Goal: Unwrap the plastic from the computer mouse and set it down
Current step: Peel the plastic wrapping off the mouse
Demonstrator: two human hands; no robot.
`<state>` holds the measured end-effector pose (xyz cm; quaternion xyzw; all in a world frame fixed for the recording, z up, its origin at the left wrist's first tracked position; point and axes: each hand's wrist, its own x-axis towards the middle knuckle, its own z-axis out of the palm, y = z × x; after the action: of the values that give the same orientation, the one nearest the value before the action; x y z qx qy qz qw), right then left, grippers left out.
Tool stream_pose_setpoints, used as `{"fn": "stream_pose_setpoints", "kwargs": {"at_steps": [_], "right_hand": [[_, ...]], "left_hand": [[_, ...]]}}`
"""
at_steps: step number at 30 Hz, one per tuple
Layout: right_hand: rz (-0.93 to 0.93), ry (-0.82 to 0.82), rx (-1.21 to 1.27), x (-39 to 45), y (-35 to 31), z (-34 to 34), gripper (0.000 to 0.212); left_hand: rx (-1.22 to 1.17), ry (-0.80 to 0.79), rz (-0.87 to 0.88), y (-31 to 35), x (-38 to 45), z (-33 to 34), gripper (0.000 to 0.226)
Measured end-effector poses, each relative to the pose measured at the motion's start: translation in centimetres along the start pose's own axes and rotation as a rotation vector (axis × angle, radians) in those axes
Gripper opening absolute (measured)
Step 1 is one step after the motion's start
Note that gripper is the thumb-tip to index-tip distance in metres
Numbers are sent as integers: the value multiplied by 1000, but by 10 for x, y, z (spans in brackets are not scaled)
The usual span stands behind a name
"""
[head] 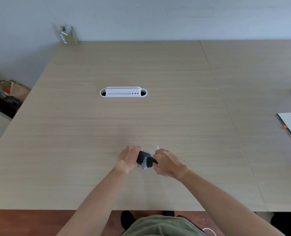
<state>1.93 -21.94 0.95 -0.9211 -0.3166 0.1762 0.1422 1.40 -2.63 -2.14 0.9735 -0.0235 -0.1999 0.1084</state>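
Gripping one black computer mouse point(143, 159) between left hand point(128, 157) and right hand point(166, 163), fingers curled tight, low over table point(90, 133) near its front edge. Pinching clear plastic point(145, 166) at the mouse's right end. Standing far back: one pen holder point(71, 36), holding several unclear items.

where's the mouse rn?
Head view, low centre: the mouse is held between the left hand and right hand, just over the table, near its front edge.

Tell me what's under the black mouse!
The light wooden table lies below the black computer mouse, held by the left hand and right hand. Whether it touches is hidden.
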Motion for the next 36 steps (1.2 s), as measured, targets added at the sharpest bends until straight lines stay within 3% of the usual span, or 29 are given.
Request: {"fn": "stream_pose_setpoints", "kwargs": {"at_steps": [5, 11, 16, 18, 22, 24, 29, 32, 36], "right_hand": [[293, 302, 113, 10, 15, -3, 18], [22, 22, 45, 1, 1, 2, 17], [313, 234, 25, 5, 17, 7, 19], [237, 266, 36, 3, 19, 6, 17], [-39, 126, 26, 11, 1, 6, 14], [-29, 143, 1, 21, -1, 6, 15], [268, 200, -85, 23, 19, -5, 19], [181, 246, 16, 21, 13, -4, 17], [40, 53, 92, 25, -19, 3, 18]], "left_hand": [[-27, -86, -61, 2, -1, -1, 58], [-152, -32, -82, 4, -3, -3, 50], [-219, 1, -137, 1, -8, 0, 53], [-233, 6, -141, 2, -9, 2, 54], [-240, 1, -152, 3, -9, 1, 54], [-241, -1, -156, 3, -9, 1, 56], [-224, 12, -179, 5, -12, 5, 63], [-243, 19, -195, 5, -14, 7, 62], [-227, 43, -174, 6, -14, 6, 49]]}}
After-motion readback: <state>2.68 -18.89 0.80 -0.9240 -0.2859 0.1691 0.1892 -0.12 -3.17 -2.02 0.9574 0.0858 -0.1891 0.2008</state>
